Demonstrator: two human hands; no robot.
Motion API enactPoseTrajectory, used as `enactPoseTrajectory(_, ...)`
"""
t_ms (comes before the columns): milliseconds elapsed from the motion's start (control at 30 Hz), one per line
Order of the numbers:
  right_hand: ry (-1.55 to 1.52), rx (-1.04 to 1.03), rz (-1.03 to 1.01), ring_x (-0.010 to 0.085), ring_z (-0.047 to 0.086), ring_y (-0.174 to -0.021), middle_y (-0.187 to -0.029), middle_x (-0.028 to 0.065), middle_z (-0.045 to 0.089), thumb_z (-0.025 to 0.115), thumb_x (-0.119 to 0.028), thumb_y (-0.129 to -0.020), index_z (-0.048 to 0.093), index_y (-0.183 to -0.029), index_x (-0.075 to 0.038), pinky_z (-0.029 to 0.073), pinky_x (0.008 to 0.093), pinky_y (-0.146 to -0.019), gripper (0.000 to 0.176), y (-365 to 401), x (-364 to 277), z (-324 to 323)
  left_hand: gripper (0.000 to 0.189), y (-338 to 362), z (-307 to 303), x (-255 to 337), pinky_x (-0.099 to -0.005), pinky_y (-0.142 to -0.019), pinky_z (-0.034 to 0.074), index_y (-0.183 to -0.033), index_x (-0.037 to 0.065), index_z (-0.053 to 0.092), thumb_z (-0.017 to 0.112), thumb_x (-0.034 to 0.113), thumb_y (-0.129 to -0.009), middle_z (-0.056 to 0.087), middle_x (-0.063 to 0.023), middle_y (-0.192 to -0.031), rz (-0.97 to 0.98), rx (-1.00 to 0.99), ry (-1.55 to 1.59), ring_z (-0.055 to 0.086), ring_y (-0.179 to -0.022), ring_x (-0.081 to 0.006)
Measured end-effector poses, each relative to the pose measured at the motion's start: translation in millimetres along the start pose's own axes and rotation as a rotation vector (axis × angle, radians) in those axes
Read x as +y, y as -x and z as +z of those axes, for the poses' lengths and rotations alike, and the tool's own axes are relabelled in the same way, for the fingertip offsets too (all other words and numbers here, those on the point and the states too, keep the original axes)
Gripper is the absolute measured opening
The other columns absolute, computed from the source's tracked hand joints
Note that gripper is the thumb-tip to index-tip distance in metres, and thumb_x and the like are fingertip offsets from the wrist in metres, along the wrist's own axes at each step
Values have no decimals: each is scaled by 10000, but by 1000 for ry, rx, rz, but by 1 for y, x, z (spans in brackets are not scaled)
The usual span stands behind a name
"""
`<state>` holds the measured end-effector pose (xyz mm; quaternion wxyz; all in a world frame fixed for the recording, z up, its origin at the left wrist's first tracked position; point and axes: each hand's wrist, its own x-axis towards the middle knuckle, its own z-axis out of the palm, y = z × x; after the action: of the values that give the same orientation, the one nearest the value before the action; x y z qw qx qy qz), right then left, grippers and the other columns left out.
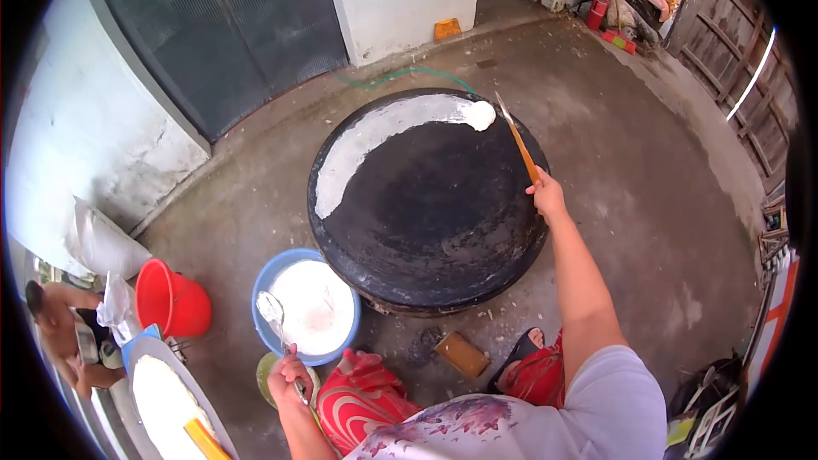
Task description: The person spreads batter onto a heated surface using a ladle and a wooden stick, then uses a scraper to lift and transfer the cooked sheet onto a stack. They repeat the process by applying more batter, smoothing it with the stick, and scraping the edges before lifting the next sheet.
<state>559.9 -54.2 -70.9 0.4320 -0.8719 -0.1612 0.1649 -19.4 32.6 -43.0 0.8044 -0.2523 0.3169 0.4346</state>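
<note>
My right hand (546, 192) is closed around the handle of a long, thin wooden spatula (521, 149), its pale tip over the far right edge of a large round black griddle (426, 196). White batter (366, 140) lies on the griddle as a curved band along the left and far edge. At the band's right end, beside the spatula's tip, is a thick lump of batter (481, 116). In my left hand (291, 375) is a metal ladle (271, 308), its batter-coated bowl over a blue basin (259, 290) of white batter.
A red bucket (175, 300) stands at the left, near a tray (217, 422) bearing a white round and a yellow-handled tool. Another person (64, 332) is at the far left. A brown block (462, 354) lies on the floor near my foot. A green hose (409, 73) runs behind the griddle.
</note>
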Motion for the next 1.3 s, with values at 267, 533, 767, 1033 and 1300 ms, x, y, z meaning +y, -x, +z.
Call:
enactPoseTrajectory(267,-290,-215,221,78,307,-368,-647,33,525,358,-168,-894,459,-1233,-186,254,242,-335,353,-1,-30,-5,285,37,29,-32,-205,-375,332,-1050,-83,473,336,69,-852,446,-22,-622,-9,-111,-29,372,-438,-93)
enactPoseTrajectory(533,-239,-166,84,137,539,-601,-812,52,606,415,-174,-875,580,-1101,-118,433,249,-562,285,-2,-23,12,264,28,28,-52,-192,-351,314,-1033,-69,471,339,81,-861,437,-18,-610,-15,-22,-63,359,-420,-82)
enactPoseTrajectory(767,147,-223,-166,244,563,-963,-1039,93,596,461,-236,-849,566,-1112,-191,425,330,-819,288,6,-30,61,307,24,19,-50,-189,-370,325,-1027,-59,477,323,172,-895,428,-21,-621,55,1,-163,376,-457,-83)
enactPoseTrajectory(1033,64,38,-71,273,568,-949,-1038,104,594,471,-206,-837,569,-1107,-185,436,339,-812,288,40,-2,35,313,29,11,-44,-198,-375,327,-1034,-58,480,328,177,-893,439,-31,-636,25,-38,-217,383,-465,-90)
enactPoseTrajectory(1300,182,-39,-73,259,566,-949,-1020,92,599,469,-241,-850,574,-1088,-204,439,345,-806,263,63,-57,61,311,29,11,-43,-205,-373,317,-1037,-49,483,332,182,-893,439,-40,-638,22,-56,-204,371,-463,-96)
